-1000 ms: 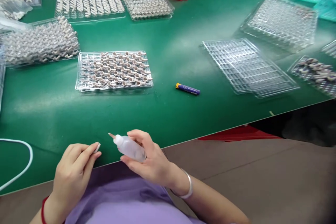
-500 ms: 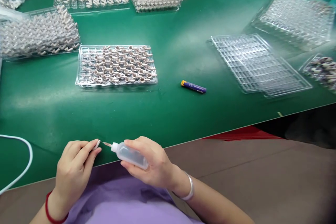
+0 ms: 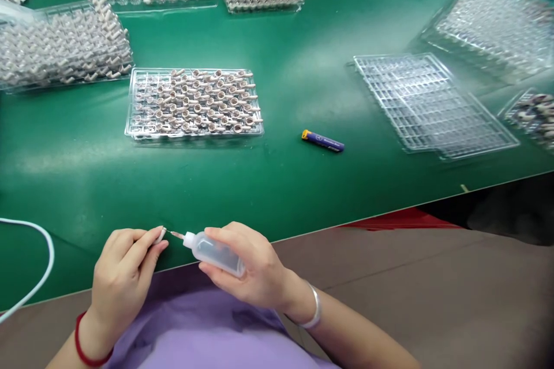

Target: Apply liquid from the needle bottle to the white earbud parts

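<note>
Clear squeeze bottle (image 3: 215, 252) gripped in right hand (image 3: 251, 268), nozzle meeting small white part (image 3: 160, 235) pinched by left hand (image 3: 123, 274)

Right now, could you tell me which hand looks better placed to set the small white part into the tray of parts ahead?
Left, probably. The left hand already pinches the small white part, and the tray lies ahead of it. The right hand is full with the squeeze bottle.

one squeeze bottle (image 3: 215, 252); one lighter (image 3: 322, 141); two hands
</note>
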`<state>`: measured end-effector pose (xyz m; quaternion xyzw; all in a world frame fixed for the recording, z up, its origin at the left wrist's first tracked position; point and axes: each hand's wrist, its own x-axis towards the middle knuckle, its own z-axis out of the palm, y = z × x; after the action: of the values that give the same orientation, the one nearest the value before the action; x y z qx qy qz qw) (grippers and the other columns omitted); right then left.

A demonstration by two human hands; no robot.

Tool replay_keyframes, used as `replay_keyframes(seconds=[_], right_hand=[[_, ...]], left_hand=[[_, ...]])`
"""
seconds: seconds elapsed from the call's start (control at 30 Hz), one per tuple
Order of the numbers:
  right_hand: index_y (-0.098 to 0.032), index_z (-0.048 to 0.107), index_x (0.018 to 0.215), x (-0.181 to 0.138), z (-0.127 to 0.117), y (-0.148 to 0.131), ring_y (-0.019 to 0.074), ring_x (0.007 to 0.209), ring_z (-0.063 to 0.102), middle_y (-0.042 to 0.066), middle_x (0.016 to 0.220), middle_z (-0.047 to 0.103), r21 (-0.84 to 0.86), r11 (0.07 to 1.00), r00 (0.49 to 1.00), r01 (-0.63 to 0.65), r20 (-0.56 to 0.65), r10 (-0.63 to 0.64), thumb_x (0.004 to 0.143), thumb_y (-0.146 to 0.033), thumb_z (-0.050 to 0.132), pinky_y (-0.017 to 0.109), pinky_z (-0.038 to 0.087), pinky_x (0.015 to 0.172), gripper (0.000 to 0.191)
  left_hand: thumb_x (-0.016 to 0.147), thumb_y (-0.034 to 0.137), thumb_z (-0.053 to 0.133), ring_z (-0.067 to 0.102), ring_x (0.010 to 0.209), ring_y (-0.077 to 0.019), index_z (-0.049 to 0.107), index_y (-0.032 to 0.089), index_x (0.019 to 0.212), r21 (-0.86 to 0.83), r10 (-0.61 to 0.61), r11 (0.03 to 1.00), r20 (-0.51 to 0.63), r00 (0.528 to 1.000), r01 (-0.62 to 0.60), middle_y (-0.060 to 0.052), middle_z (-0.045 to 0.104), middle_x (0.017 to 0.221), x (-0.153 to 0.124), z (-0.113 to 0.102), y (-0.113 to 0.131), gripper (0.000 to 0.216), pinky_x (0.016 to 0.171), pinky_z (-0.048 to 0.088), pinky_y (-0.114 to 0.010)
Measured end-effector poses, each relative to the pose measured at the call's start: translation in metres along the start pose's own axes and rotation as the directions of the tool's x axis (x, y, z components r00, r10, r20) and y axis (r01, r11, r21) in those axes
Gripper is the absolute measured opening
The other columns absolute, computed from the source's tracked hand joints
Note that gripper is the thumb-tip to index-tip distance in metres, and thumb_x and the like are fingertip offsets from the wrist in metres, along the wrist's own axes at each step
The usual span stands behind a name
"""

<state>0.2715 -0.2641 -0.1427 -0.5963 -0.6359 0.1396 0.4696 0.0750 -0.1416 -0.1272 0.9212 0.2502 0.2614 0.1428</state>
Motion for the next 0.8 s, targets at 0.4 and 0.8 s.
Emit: replay_keyframes(seconds=[0.4, 0.8], right_hand=[[-0.020, 0.051, 0.121, 0.0016, -0.0004, -0.0007, 0.0173, 0.065, 0.059, 0.006, 0.085, 0.069, -0.001, 1.000, 1.000, 0.003, 0.002, -0.003, 0.088, -0.026, 0.063, 0.030, 0.052, 0.058, 0.036], [-0.020, 0.051, 0.121, 0.0003, -0.0013, -0.0008, 0.0173, 0.065, 0.059, 0.006, 0.086, 0.069, 0.022, 1.000, 1.000, -0.016, 0.002, 0.016, 0.086, -0.025, 0.066, 0.031, 0.052, 0.059, 0.038]], left_hand=[[0.083, 0.005, 0.068, 0.057, 0.079, -0.0162, 0.065, 0.011, 0.110, -0.009, 0.002, 1.000, -0.004, 1.000, -0.002, -0.006, 0.065, 0.087, -0.0002, -0.0001, 0.0011, 0.028, 0.073, 0.046, -0.031], [0.084, 0.005, 0.067, 0.057, 0.080, -0.0153, 0.066, 0.012, 0.110, -0.012, -0.012, 1.000, -0.002, 1.000, 0.012, -0.006, 0.065, 0.087, -0.0002, 0.0007, -0.0004, 0.027, 0.075, 0.046, -0.030]])
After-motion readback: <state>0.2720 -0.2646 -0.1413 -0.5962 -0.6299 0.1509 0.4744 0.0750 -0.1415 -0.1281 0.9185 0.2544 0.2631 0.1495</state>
